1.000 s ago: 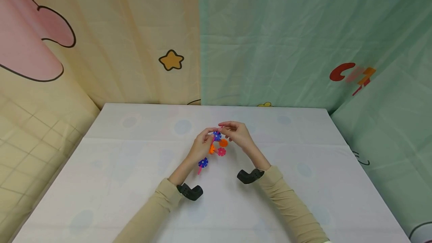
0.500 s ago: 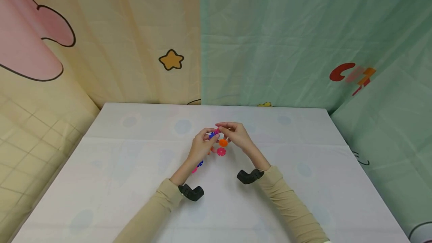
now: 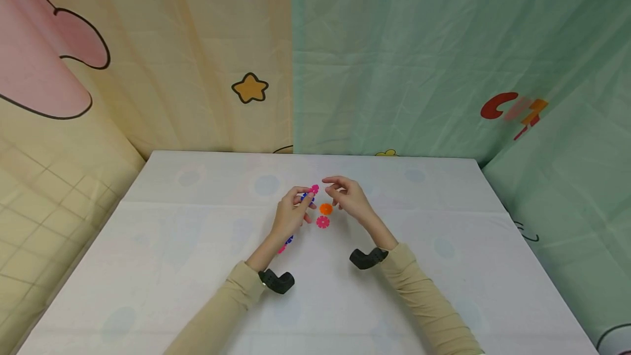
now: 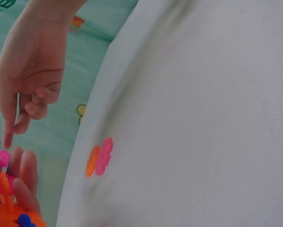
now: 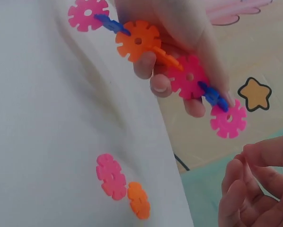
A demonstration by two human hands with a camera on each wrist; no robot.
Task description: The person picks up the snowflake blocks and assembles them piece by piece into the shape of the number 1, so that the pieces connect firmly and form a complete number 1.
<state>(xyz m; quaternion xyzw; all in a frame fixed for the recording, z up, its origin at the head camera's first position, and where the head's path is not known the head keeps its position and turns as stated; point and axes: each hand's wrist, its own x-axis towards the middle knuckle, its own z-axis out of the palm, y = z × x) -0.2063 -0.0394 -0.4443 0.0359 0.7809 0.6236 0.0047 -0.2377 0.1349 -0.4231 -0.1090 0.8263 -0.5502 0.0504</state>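
My left hand [image 3: 290, 211] grips a chain of interlocking notched plastic discs [image 5: 183, 86], held up above the table. Pink, blue and orange discs slot edge to edge in it, as the right wrist view shows. A pink end disc [image 3: 315, 188] sticks out past the left fingertips. Just to the right of that end, my right hand [image 3: 347, 196] hovers with nothing in it, its index finger and thumb apart. In the head view the left hand hides the middle of the chain. Two loose discs, one orange [image 3: 326, 209] and one pink [image 3: 322, 222], lie between the hands.
A white cloth with pale dots covers the table [image 3: 197, 300]. Curtains stand behind it, a yellow one [image 3: 197, 43] at left and a green one [image 3: 394, 59] at right. Each wrist wears a black camera mount [image 3: 277, 281].
The pink end disc, earlier between both hands' fingertips, now sits on the chain in the left hand. My right hand has let go and drawn slightly right; the left has shifted slightly left.
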